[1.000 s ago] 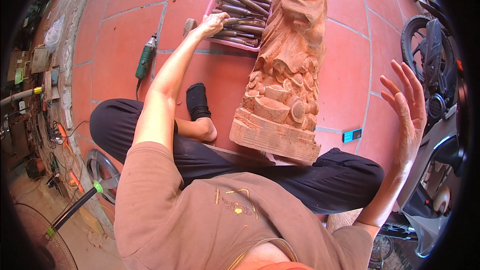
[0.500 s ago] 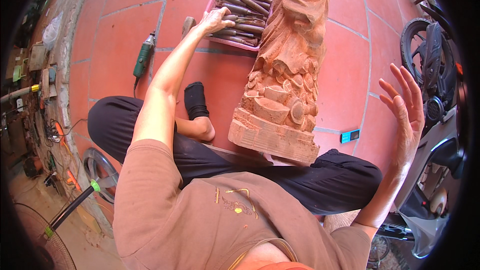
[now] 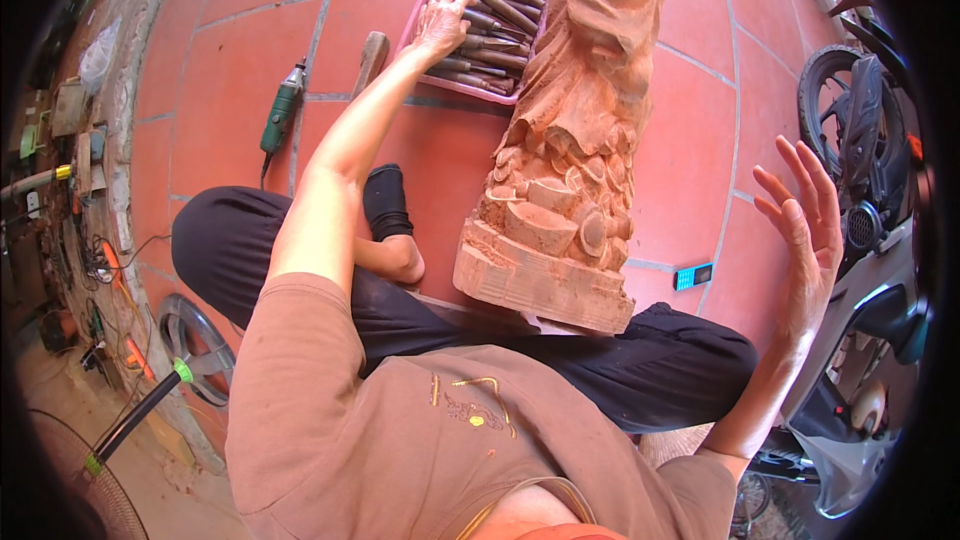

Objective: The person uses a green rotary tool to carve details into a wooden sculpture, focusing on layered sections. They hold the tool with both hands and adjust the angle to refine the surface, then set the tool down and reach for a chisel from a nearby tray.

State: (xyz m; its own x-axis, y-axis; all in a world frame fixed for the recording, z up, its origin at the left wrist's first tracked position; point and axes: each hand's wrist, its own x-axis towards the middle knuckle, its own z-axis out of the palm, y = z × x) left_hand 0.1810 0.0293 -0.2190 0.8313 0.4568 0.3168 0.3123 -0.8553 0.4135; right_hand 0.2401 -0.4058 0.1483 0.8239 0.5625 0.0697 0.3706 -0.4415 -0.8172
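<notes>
A pink plastic basket (image 3: pixel 418 25) full of carving chisels (image 3: pixel 495 15) with dark handles stands at the far middle. My left hand (image 3: pixel 443 25) lies over the basket's left part, its fingers apart and touching the chisel handles; no tool is lifted in it. Right of the basket, a carved wooden statue (image 3: pixel 590 100) lies on its back, its stepped base (image 3: pixel 540 285) close to my legs. Well to the right of the statue, my right hand (image 3: pixel 812 230) is raised in the air, fingers spread, with nothing in it.
A green rotary tool (image 3: pixel 284 110) with a cord and a wooden bar (image 3: pixel 372 58) lie left of the basket. On the red tiles at right is a small blue phone (image 3: pixel 693 276). A motorbike (image 3: pixel 865 170) stands at the right edge, a fan (image 3: pixel 75 480) at lower left.
My left hand has moved slightly farther away and right over the basket, its fingers shifting to other chisel handles. More of the wooden bar shows. My right hand stays raised.
</notes>
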